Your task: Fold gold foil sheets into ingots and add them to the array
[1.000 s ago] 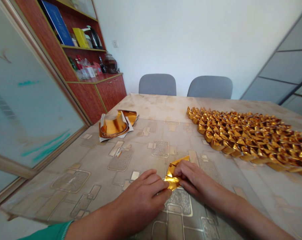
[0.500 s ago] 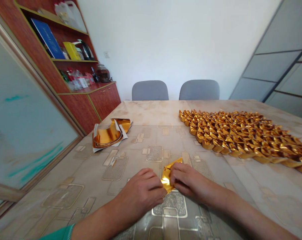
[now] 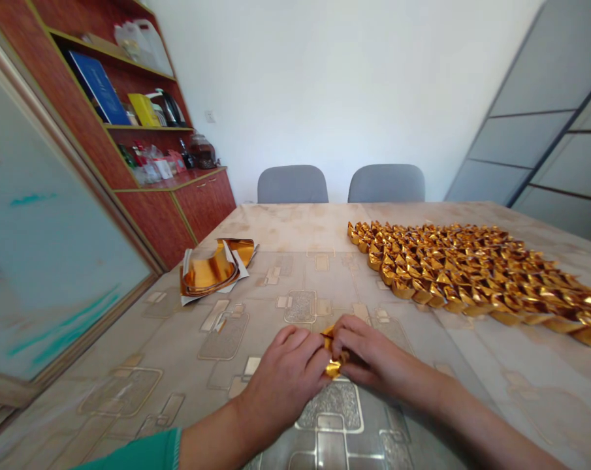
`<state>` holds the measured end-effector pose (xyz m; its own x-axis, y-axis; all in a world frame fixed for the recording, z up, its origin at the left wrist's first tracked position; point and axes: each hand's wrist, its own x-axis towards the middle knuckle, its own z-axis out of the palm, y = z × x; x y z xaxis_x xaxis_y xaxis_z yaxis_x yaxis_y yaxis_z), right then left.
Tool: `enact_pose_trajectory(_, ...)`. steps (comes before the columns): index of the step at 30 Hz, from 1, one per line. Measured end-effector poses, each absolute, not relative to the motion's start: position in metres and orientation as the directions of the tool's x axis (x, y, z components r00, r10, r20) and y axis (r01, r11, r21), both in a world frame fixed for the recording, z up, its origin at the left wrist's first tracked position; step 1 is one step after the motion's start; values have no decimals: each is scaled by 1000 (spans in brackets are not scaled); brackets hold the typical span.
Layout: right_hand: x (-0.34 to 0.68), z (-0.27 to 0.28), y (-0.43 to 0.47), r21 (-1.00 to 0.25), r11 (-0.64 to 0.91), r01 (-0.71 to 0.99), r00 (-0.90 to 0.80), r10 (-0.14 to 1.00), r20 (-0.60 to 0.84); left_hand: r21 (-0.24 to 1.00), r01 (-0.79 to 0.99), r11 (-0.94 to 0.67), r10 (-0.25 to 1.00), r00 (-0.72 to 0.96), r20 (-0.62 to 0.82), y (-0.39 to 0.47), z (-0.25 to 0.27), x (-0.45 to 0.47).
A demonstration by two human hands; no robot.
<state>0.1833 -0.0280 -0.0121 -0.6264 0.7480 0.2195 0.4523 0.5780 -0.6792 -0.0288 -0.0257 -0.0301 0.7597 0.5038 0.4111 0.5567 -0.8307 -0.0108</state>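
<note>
Between my two hands, near the front of the table, is a piece of gold foil paper point(image 3: 333, 369), mostly covered by my fingers. My left hand point(image 3: 295, 359) grips its left side with bent fingers. On the other side my right hand point(image 3: 361, 349) pinches the paper, thumb below and fingers above. Only small shiny patches of the gold paper show, so its folds are hard to make out. To the left lies a loose stack of curled gold foil sheets point(image 3: 209, 267) with white backs. Many folded gold paper ingots point(image 3: 452, 274) stand in rows at the right.
The table point(image 3: 280, 225) has a clear patterned cover. Two grey chairs point(image 3: 292, 184) point(image 3: 386, 183) stand behind its far edge. At the left are a red-brown shelf cabinet point(image 3: 153, 215) and a glass sliding door point(image 3: 55, 261).
My hands have come closer together around the gold foil paper, and less of it shows. My left hand has moved slightly right and up. The view has tilted up a little.
</note>
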Motion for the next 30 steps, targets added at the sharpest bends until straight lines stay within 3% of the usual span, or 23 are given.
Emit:
enact_pose_trajectory(9,194,-3,-28,-462,513,723,-512,848,139,36,673,-739,642,687,341,-29,-20,-31)
enact_pose_trajectory(16,192,1,-30,-344,554,758,-554,825,108,36,599,-800,569,739,361,-24,-28,-29)
enact_pose_trajectory(30,193,4,-32,-262,526,809,-502,850,160,226,633,-741,672,685,282,-24,-21,-31)
